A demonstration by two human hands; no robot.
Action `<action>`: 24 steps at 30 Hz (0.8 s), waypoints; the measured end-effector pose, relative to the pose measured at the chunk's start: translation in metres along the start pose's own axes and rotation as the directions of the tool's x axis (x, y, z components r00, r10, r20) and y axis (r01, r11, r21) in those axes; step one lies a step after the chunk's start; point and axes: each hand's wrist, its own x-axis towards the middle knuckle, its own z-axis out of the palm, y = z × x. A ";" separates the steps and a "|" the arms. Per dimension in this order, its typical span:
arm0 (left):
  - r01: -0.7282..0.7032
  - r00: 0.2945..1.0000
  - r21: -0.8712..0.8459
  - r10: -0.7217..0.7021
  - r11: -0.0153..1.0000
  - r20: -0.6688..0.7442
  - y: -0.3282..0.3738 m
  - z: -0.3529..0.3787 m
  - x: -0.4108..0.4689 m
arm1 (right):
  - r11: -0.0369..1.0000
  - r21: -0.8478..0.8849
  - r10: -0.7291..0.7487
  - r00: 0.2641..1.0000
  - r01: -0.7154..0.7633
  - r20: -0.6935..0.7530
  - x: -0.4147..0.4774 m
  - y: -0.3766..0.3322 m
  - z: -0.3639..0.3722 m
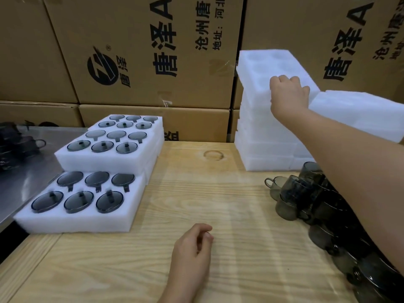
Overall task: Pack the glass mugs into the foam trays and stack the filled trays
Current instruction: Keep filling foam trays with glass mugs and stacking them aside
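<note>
At the far right of the wooden table (196, 204), my right hand (287, 95) outstretched, fingers clamped on the tilted top foam tray (262, 64) of the empty stack, my left hand (192, 248) loosely curled, empty (resting on wood), smoky glass mugs (306, 193) clustered beneath my right forearm, filled trays (87, 193) left.

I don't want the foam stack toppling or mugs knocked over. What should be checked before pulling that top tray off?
1. Right hand has a grip on the top empty foam tray: ok.
2. Tray already tilted up off the stack of empty trays: ok.
3. Left hand free: ok.
4. Bare wooden table for landing: ok.
5. Right forearm clear of smoked glass mugs: cannot tell.
</note>
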 end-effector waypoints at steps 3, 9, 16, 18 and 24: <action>0.005 1.000 -0.005 -0.005 1.000 0.001 -0.002 0.000 0.001 | 0.998 0.062 -0.023 0.999 0.025 -0.033 -0.013 -0.011 -0.017; 0.046 0.987 -0.165 -0.070 0.985 -0.144 0.002 -0.002 0.004 | 0.866 0.439 -0.138 0.958 0.241 -0.253 -0.130 -0.043 -0.059; 0.130 0.804 -0.614 -0.445 0.778 -0.394 0.002 -0.040 -0.001 | 0.627 0.714 -0.255 0.948 0.312 -0.191 -0.297 -0.026 -0.049; 0.190 0.764 -0.659 -0.531 0.728 -0.366 -0.009 -0.062 -0.007 | 0.576 0.771 -0.306 0.946 0.273 -0.107 -0.322 -0.013 -0.035; 0.143 0.923 -0.893 -0.382 0.427 -0.035 -0.012 -0.104 -0.018 | 0.570 0.818 -0.388 0.902 0.073 0.190 -0.352 0.012 -0.004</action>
